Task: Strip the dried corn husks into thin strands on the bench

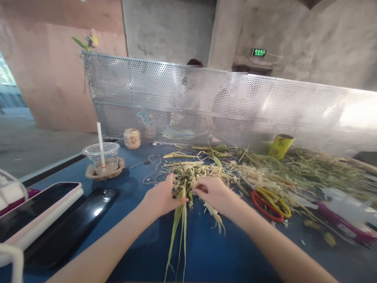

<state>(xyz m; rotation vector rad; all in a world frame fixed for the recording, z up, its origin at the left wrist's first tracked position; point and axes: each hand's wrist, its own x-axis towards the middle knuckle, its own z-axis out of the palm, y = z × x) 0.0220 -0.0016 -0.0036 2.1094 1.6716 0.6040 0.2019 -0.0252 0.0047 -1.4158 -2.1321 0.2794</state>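
In the middle of the blue table lies a pile of dried plant stalks (203,169), green and straw-coloured. On its left side is my left hand (159,199), thumb and fingers apart, the thumb tip against a bundle of long leaf strips (184,220) that trails towards me. My right hand (215,193) is at the right of the pile with its fingers curled in a pinch. Whatever sits between those fingertips is too small to make out. Below it hangs a pale frayed piece of plant (217,219).
To the left are a lidded cup with a straw (103,155), a small jar (132,138) and phones (73,224). On the right lie red-and-yellow-handled scissors (269,204), a yellow can (280,146) and more stalks (324,169). Behind a perforated metal screen (132,90) sit two people.
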